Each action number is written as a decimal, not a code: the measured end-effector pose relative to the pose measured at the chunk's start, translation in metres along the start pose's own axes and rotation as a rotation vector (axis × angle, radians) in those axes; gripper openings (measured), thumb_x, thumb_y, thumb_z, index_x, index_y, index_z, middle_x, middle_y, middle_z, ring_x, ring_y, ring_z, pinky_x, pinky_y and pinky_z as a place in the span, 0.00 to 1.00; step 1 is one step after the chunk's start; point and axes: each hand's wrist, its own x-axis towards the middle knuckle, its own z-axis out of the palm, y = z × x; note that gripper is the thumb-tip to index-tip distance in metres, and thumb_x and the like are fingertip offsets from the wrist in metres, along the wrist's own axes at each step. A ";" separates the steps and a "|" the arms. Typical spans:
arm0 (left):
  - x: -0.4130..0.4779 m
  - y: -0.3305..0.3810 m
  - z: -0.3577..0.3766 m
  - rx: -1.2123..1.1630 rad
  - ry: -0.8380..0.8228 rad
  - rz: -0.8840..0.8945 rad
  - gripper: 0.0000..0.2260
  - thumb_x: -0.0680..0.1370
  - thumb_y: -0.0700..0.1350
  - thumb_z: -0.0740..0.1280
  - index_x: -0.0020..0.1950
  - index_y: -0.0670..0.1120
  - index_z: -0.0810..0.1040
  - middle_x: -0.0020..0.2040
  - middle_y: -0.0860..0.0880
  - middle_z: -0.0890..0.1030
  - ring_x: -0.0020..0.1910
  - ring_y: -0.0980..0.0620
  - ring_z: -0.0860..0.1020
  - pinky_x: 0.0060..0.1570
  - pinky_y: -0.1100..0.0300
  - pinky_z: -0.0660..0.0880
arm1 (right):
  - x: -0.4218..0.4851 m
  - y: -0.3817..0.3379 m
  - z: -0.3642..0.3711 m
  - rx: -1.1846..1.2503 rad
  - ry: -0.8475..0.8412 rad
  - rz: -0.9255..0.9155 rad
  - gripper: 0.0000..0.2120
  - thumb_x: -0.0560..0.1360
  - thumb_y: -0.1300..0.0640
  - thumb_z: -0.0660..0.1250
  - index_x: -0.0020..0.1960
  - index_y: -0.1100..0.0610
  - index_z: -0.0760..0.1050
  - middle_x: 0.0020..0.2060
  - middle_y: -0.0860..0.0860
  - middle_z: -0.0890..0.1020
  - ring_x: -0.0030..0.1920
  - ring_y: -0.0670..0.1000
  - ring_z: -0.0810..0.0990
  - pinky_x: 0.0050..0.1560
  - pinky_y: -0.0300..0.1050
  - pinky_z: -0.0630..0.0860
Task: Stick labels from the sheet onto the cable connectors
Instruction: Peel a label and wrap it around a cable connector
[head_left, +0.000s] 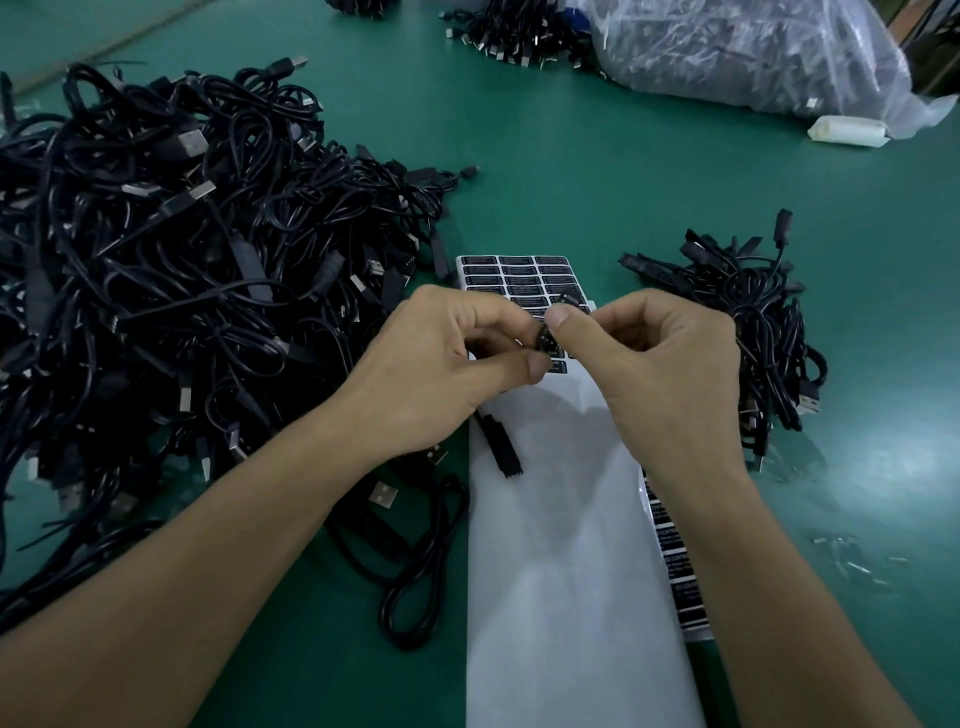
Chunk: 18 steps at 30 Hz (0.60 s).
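I'm pinching the small, hard black connector (544, 339) in my left hand (441, 358) grip, thumb and forefinger closed tight. It's standing roughly upright just above the glossy label sheet (524, 273) on the green counter (623, 197). My right hand (660, 364) grip is pinching its upper end from the right side — whether a label is lying under that thumb, I cannot tell.

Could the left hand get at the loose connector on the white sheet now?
Probably yes: the loose connector lies uncovered right by the left hand, nothing between them. But it pinches a second connector with the right hand, so must release first.
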 end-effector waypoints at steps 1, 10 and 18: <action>0.000 0.000 0.000 -0.003 0.000 0.002 0.04 0.75 0.43 0.76 0.45 0.52 0.86 0.37 0.54 0.85 0.35 0.60 0.80 0.41 0.63 0.77 | 0.000 0.000 0.000 0.027 -0.010 0.005 0.09 0.69 0.47 0.78 0.36 0.50 0.81 0.29 0.43 0.82 0.30 0.40 0.77 0.34 0.31 0.71; -0.002 0.006 0.004 0.025 0.030 -0.002 0.07 0.70 0.57 0.72 0.42 0.56 0.85 0.38 0.55 0.85 0.38 0.55 0.82 0.47 0.46 0.80 | 0.001 0.001 0.001 0.159 -0.087 -0.076 0.08 0.72 0.58 0.76 0.43 0.45 0.81 0.35 0.42 0.85 0.36 0.43 0.84 0.41 0.36 0.79; -0.003 0.008 0.007 0.050 0.068 0.044 0.09 0.74 0.56 0.71 0.38 0.52 0.81 0.35 0.49 0.83 0.34 0.45 0.79 0.37 0.49 0.78 | -0.002 -0.004 0.002 0.117 -0.107 -0.144 0.09 0.79 0.57 0.68 0.41 0.52 0.82 0.31 0.45 0.83 0.32 0.42 0.77 0.37 0.37 0.75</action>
